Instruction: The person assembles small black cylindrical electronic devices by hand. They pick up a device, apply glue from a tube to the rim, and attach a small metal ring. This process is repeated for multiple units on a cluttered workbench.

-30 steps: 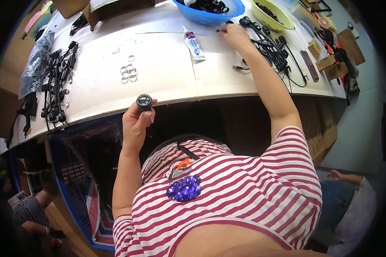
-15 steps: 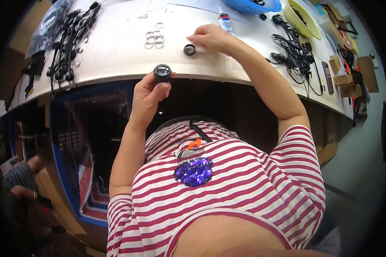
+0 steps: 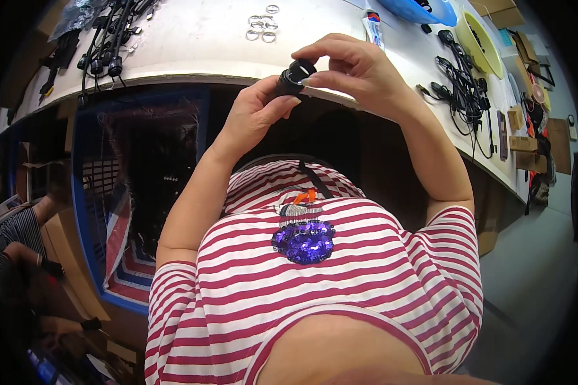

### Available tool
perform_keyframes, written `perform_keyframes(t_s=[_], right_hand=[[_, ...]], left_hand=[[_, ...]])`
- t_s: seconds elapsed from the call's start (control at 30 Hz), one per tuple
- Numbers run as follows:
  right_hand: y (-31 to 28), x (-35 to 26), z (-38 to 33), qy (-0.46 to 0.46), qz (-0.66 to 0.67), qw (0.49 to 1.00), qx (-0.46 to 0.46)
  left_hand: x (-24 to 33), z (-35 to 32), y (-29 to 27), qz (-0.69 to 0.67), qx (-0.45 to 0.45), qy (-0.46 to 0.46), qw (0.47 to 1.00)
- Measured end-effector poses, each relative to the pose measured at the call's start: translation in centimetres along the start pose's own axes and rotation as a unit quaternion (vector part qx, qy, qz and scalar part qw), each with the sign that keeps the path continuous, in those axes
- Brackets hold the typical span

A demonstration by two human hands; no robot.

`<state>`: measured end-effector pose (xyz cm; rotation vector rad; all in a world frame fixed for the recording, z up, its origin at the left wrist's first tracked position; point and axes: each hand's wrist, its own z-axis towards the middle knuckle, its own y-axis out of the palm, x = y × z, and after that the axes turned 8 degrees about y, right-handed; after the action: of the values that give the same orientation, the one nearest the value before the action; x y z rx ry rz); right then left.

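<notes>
In my left hand (image 3: 250,119), fingers and thumb are wrapped round a short black cylinder with a lens (image 3: 285,85), held tilted near the table's front edge. My right hand (image 3: 363,70) pinches a black ring (image 3: 304,67) between thumb and fingers, at the cylinder's upper right end. The two black parts touch or overlap; how far one sits in the other I cannot tell. Beyond my hands, several small clear or silvery rings (image 3: 269,26) lie on the white table (image 3: 199,38). A white, blue and red tube (image 3: 373,29) lies past my right hand.
Black cables lie in a bunch at the left (image 3: 112,51) and a tangle at the right (image 3: 457,93). A blue bowl (image 3: 419,11) and a yellow bowl (image 3: 480,45) stand at the back right. Below left is a blue-framed crate (image 3: 82,212); another person's striped sleeve (image 3: 20,230) shows beyond.
My right hand has picked the black ring up off the table and brought it to the cylinder. My left hand has moved up and right, tilting the cylinder. The view has shifted slightly.
</notes>
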<state>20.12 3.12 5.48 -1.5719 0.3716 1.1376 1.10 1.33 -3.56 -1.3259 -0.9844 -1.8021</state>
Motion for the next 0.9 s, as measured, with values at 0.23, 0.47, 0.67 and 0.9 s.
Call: perform_keyframes(t_s=[0.23,0.47,0.67,0.9], right_hand=[[0.2,0.3,-0.4,-0.072,-0.107,0.992,0.005],[-0.4,-0.5,-1.5,-0.066,-0.209,0.976,-0.012],[0.1,-0.8,-2.1,0.025,-0.185,0.982,0.009],[-0.7,-0.4,-2.6,-0.055,-0.174,0.983,-0.037]], left_hand=[[0.5,-0.1,0.1,0.045,-0.018,-0.012,0.999],[0.5,-0.3,0.5,0.038,-0.055,-0.022,0.997],[0.7,-0.1,1.8,0.104,-0.003,0.037,0.994],[1.0,0.5,0.8,-0.004,-0.148,-0.061,0.987]])
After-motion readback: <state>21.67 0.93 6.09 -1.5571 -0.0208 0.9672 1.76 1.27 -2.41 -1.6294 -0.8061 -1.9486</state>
